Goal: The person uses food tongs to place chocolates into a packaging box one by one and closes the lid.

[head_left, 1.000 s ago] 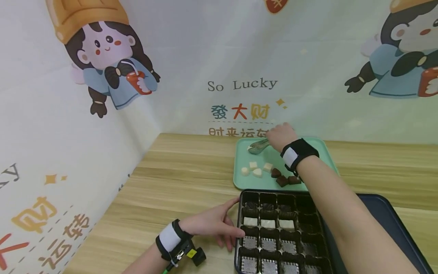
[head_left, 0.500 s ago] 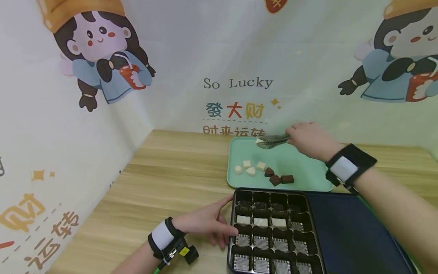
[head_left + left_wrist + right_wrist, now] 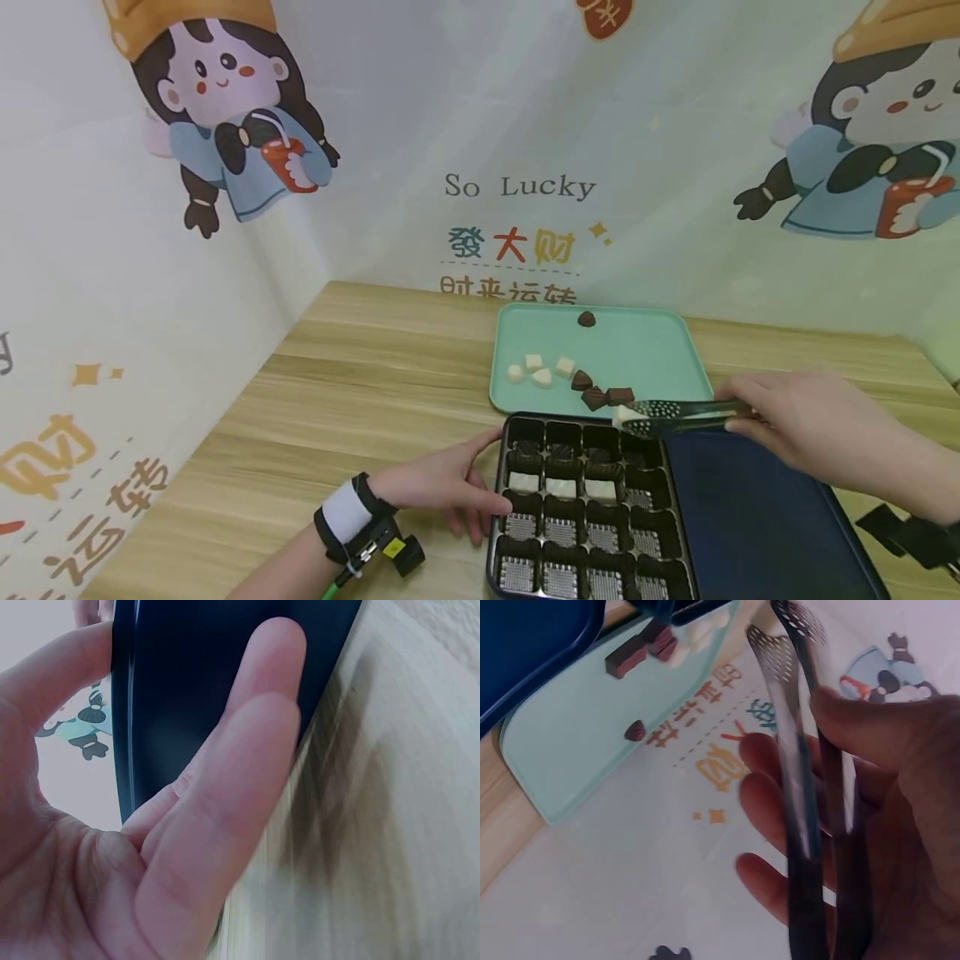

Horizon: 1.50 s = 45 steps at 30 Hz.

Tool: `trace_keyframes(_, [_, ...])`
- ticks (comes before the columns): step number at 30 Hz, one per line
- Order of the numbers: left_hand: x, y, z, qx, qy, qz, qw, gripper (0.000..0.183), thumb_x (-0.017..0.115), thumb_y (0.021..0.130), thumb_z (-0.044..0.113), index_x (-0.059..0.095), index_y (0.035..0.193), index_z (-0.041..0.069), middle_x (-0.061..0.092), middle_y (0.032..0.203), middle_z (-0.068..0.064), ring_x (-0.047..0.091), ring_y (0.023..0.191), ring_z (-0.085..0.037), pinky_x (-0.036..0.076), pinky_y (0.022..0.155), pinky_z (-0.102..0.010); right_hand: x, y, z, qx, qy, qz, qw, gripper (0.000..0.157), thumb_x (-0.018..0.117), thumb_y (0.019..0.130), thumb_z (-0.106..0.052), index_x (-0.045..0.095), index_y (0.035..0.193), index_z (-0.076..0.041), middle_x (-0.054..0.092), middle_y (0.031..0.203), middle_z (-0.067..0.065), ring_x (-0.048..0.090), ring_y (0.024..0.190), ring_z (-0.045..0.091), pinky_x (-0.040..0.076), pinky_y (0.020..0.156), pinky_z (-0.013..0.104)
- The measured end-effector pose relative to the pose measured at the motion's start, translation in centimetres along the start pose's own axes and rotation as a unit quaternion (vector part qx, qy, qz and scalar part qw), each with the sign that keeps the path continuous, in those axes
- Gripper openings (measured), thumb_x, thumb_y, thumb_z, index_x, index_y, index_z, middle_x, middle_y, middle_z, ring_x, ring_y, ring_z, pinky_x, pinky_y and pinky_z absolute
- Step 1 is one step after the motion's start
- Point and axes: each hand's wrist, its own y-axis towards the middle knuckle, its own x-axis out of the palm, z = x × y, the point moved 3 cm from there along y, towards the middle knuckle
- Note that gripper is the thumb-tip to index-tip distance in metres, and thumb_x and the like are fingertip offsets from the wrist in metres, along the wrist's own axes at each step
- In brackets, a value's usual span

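Note:
My right hand (image 3: 825, 433) holds metal serving tongs (image 3: 660, 409) with perforated heads. A small white chocolate (image 3: 624, 416) sits between the tips, over the back edge of a black compartment tray (image 3: 678, 517). In the right wrist view thumb and fingers wrap the arms of the tongs (image 3: 799, 802). Against the left side of the compartment tray rests my left hand (image 3: 442, 492), fingers extended; the left wrist view shows them along its dark side wall (image 3: 180, 682). Dark pieces (image 3: 562, 450) fill the tray's back row, with three white bars (image 3: 561, 487) in the row before it.
Behind stands a mint-green tray (image 3: 652, 350) bearing several white chocolates (image 3: 542, 378) and dark chocolates (image 3: 619, 396), one dark piece (image 3: 587, 319) at its far edge. A navy tray (image 3: 750, 500) lies under and right of the compartment tray. A printed cloth (image 3: 405, 125) closes off the back.
My right hand has drawn the tongs from the green tray's far left toward me and right, lifting out a white chocolate. The left hand keeps its place on the compartment tray.

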Motion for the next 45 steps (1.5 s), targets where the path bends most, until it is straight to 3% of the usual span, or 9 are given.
trace_keyframes(7, [-0.2, 0.1, -0.2, 0.001, 0.002, -0.001, 1.0, 0.096, 0.066, 0.082, 0.029, -0.005, 0.146, 0.02, 0.063, 0.072, -0.018, 0.062, 0.062, -0.033, 0.053, 0.053, -0.044, -0.3, -0.9, -2.0, -0.004, -0.025, -0.11, 0.994, 0.023, 0.069, 0.077, -0.032, 0.054, 0.091, -0.024, 0.057, 0.084, -0.014, 0.05, 0.06, 0.003, 0.043, 0.05, 0.025])
trace_keyframes(10, [-0.2, 0.1, -0.3, 0.0, -0.001, -0.006, 1.0, 0.095, 0.065, 0.083, 0.028, -0.005, 0.146, 0.018, 0.063, 0.073, -0.018, 0.062, 0.063, -0.034, 0.053, 0.053, -0.044, -0.3, -0.6, -3.0, -0.031, -0.061, -0.129, 0.989, 0.026, 0.071, 0.073, -0.033, 0.054, 0.089, -0.021, 0.056, 0.079, -0.011, 0.05, 0.061, 0.008, 0.043, 0.05, 0.028])
trace_keyframes(14, [-0.2, 0.2, -0.2, 0.0, -0.005, -0.012, 0.9999, 0.095, 0.065, 0.083, 0.029, -0.005, 0.146, 0.019, 0.063, 0.073, -0.019, 0.062, 0.063, -0.034, 0.053, 0.054, -0.045, -0.5, 0.2, -4.5, -0.067, -0.116, -0.127, 0.983, 0.027, 0.074, 0.071, -0.028, 0.057, 0.089, -0.017, 0.054, 0.075, -0.008, 0.05, 0.061, 0.011, 0.039, 0.047, 0.027])
trace_keyframes(19, [-0.2, 0.3, -0.3, 0.002, -0.003, -0.016, 0.9999, 0.096, 0.065, 0.082, 0.03, -0.006, 0.145, 0.019, 0.063, 0.074, -0.019, 0.062, 0.063, -0.034, 0.053, 0.054, -0.045, -0.4, 1.3, -6.0, -0.093, -0.165, -0.115, 0.975, 0.022, 0.073, 0.071, -0.013, 0.052, 0.077, -0.017, 0.033, 0.061, -0.008, 0.028, 0.05, 0.009, 0.024, 0.043, 0.024])
trace_keyframes(23, [-0.2, 0.4, -0.4, 0.003, 0.001, -0.019, 0.9998, 0.096, 0.065, 0.082, 0.03, -0.007, 0.145, 0.018, 0.064, 0.074, -0.018, 0.062, 0.064, -0.033, 0.053, 0.054, -0.044, 0.3, 2.2, -6.8, -0.101, -0.196, -0.116, 0.968, 0.025, 0.072, 0.072, -0.012, 0.047, 0.07, -0.016, 0.029, 0.058, -0.006, 0.025, 0.049, 0.01, 0.022, 0.043, 0.024])
trace_keyframes(31, [-0.3, 0.3, -0.3, -0.003, 0.005, -0.017, 0.9998, 0.097, 0.065, 0.082, 0.03, -0.007, 0.145, 0.018, 0.064, 0.075, -0.017, 0.062, 0.064, -0.033, 0.053, 0.054, -0.044, 2.0, 3.8, -7.8, -0.109, -0.215, -0.137, 0.961, 0.032, 0.071, 0.074, -0.015, 0.042, 0.062, -0.018, 0.028, 0.052, -0.006, 0.024, 0.047, 0.009, 0.018, 0.046, 0.024])
trace_keyframes(36, [-0.3, 0.3, -0.3, -0.004, 0.008, -0.02, 0.9998, 0.097, 0.065, 0.082, 0.031, -0.008, 0.145, 0.017, 0.064, 0.076, -0.017, 0.062, 0.065, -0.033, 0.053, 0.055, -0.044, 2.7, 4.4, -8.4, -0.121, -0.237, -0.132, 0.955, 0.041, 0.068, 0.076, -0.011, 0.032, 0.057, -0.02, 0.015, 0.053, -0.007, 0.009, 0.055, 0.011, 0.006, 0.056, 0.029])
trace_keyframes(41, [-0.3, 0.3, -0.4, -0.006, 0.007, -0.018, 0.9998, 0.097, 0.065, 0.082, 0.03, -0.007, 0.145, 0.016, 0.064, 0.075, -0.017, 0.062, 0.065, -0.033, 0.053, 0.055, -0.044, 2.1, 4.3, -8.1, -0.11, -0.21, -0.145, 0.961, 0.041, 0.071, 0.073, -0.011, 0.035, 0.057, -0.021, 0.018, 0.053, -0.007, 0.012, 0.053, 0.01, 0.008, 0.053, 0.028])
trace_keyframes(45, [-0.3, 0.3, -0.3, -0.006, 0.008, -0.016, 0.9998, 0.097, 0.066, 0.082, 0.03, -0.007, 0.145, 0.018, 0.064, 0.074, -0.017, 0.062, 0.063, -0.033, 0.053, 0.054, -0.044, 0.8, 3.7, -6.9, -0.072, -0.17, -0.16, 0.97, 0.027, 0.074, 0.068, -0.012, 0.048, 0.065, -0.019, 0.033, 0.056, -0.006, 0.03, 0.048, 0.01, 0.025, 0.043, 0.024])
